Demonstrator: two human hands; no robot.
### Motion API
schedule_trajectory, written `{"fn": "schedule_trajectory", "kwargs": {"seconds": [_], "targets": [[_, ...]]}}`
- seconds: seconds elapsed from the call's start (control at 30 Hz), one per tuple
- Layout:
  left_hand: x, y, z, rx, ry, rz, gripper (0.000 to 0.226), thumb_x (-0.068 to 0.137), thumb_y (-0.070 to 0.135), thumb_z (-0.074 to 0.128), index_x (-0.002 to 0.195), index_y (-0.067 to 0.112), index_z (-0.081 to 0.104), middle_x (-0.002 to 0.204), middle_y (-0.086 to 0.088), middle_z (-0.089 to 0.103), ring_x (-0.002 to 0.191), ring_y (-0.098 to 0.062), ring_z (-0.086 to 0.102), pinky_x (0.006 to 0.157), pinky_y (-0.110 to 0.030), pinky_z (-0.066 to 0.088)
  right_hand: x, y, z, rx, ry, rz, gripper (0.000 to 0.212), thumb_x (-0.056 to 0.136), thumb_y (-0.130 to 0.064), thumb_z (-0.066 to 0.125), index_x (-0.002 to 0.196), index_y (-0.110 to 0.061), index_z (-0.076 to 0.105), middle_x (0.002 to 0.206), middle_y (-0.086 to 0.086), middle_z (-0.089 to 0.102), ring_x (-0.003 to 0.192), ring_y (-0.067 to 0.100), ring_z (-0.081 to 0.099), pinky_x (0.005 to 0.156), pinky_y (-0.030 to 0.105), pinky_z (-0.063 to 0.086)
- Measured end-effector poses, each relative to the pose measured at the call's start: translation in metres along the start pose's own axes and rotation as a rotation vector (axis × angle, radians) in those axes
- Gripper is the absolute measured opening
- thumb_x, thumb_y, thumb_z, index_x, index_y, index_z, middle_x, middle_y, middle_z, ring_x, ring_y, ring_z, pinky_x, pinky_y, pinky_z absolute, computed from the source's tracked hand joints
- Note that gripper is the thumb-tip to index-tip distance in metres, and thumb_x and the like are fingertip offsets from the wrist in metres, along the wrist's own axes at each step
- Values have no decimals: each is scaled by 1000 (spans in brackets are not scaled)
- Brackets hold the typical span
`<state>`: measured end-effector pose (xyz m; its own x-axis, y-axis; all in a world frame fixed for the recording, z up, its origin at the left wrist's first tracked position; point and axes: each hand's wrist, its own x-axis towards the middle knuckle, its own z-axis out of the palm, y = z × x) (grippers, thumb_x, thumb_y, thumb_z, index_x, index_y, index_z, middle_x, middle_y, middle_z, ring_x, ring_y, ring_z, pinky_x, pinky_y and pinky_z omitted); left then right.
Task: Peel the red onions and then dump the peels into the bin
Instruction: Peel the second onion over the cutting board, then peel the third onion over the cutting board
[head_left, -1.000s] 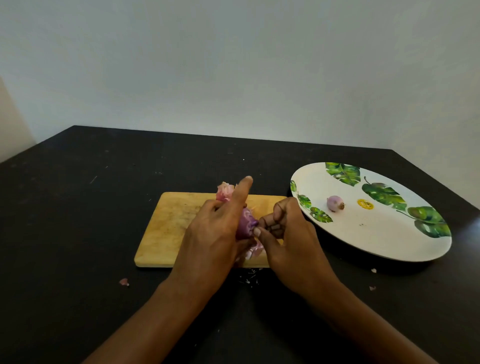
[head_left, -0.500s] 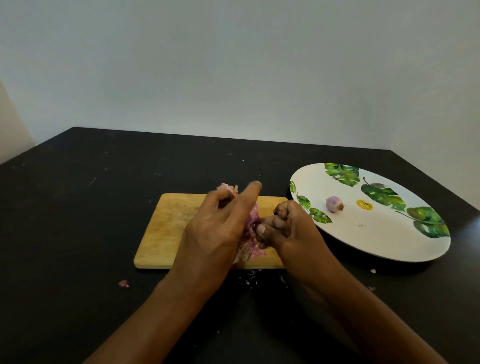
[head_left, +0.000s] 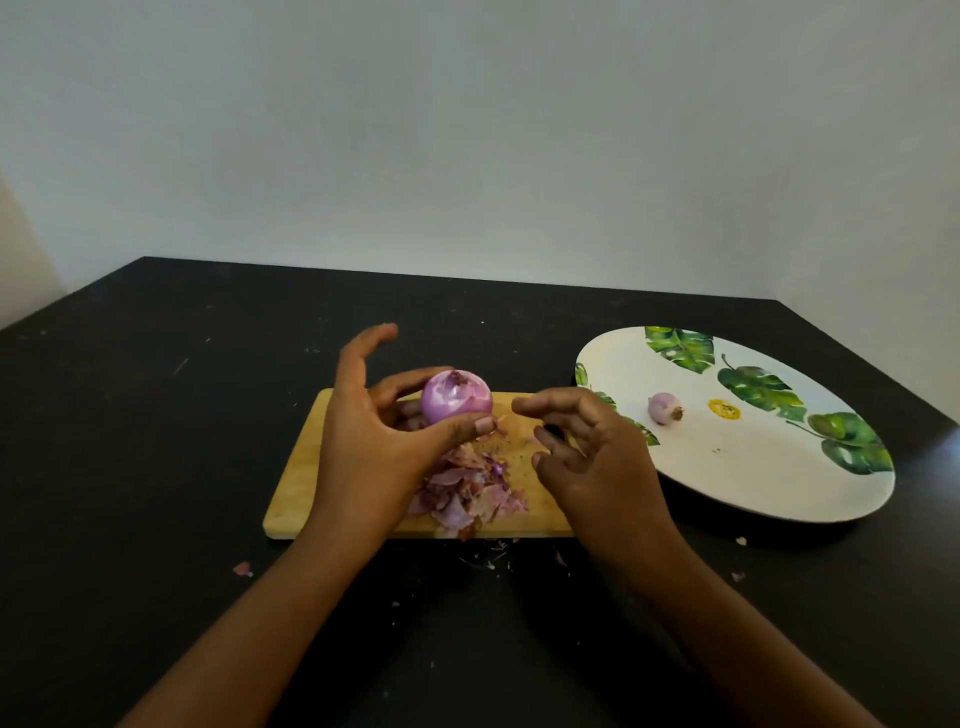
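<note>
My left hand (head_left: 379, 447) grips a purple, mostly peeled red onion (head_left: 456, 396) between thumb and fingers, just above the wooden cutting board (head_left: 301, 478); its index finger sticks up. A pile of pinkish onion peels (head_left: 467, 488) lies on the board below the onion. My right hand (head_left: 587, 452) hovers to the right of the onion, fingers loosely spread, holding nothing. A smaller peeled onion (head_left: 664, 408) rests on the white leaf-patterned plate (head_left: 753, 483) at the right. No bin is in view.
The board and plate sit on a black table (head_left: 156, 415) against a pale wall. Small peel scraps (head_left: 242, 569) lie scattered on the table in front of the board and near the plate's front rim.
My right hand has let go of the onion and drawn away to the right, fingers spreading. My left hand has turned the onion up into view. More peel lies on the board.
</note>
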<state>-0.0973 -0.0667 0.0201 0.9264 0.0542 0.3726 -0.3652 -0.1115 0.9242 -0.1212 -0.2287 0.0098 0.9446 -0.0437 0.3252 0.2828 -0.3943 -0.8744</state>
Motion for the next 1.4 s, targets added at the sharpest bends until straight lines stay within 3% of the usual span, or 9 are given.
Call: {"fn": "schedule_trajectory", "kwargs": {"seconds": [0.3,0.47,0.6,0.73,0.87,0.97,1.13,1.3,1.4], "targets": [[-6,-3,10,-39,-90,-56,88,50,40,75,127,36,33,98,10,61,76,9,63,57,-7,48,-6,1,9,158,-174,-66,60,81,-10,73,127,-37,46,135,-11,53,122,4,54,95,25,51],[-6,-6,8,99,-83,16,73,63,57,63,127,38,34,99,14,62,86,11,60,67,-8,49,-1,4,5,16,-16,-117,48,75,-12,78,113,-30,56,114,-13,63,105,3,62,86,22,55],[-1,-4,1,175,60,107,50,79,48,53,123,29,40,90,22,58,86,18,54,65,-1,42,17,20,-25,-105,263,-36,56,73,4,76,111,-24,47,113,-4,57,107,14,59,78,18,54],[6,-9,-5,244,170,112,43,81,51,48,118,31,41,89,28,51,84,22,50,70,-12,43,30,41,-59,-308,499,105,65,73,0,79,125,-13,43,126,9,52,113,25,55,87,25,47],[11,-18,-9,294,200,85,48,83,50,49,123,25,43,93,22,52,89,7,53,77,-21,44,33,52,-76,-416,555,198,70,73,-7,81,130,-9,41,128,14,53,115,28,53,89,31,43],[14,-29,-12,388,145,91,48,87,43,53,129,23,41,111,12,54,107,-10,53,89,-34,45,34,58,-78,-471,505,271,71,73,-11,83,130,-9,41,127,16,55,114,29,54,89,35,45],[18,-40,-11,535,-44,98,58,92,37,49,144,25,27,146,5,38,132,-12,33,99,-25,25,34,67,-78,-548,382,333,75,71,-19,84,130,-10,39,126,17,56,111,30,56,86,36,45],[24,-45,-5,530,-207,92,58,94,41,41,146,35,16,153,7,25,140,-14,21,110,-36,23,34,68,-74,-620,402,319,74,74,-29,82,132,-10,40,134,17,49,121,33,47,95,43,44],[25,-49,0,529,-269,88,52,94,38,45,143,36,26,151,5,30,140,-16,24,112,-42,26,31,55,-60,-609,529,152,62,83,-22,74,133,-8,40,137,16,44,127,30,40,99,36,37]]}}
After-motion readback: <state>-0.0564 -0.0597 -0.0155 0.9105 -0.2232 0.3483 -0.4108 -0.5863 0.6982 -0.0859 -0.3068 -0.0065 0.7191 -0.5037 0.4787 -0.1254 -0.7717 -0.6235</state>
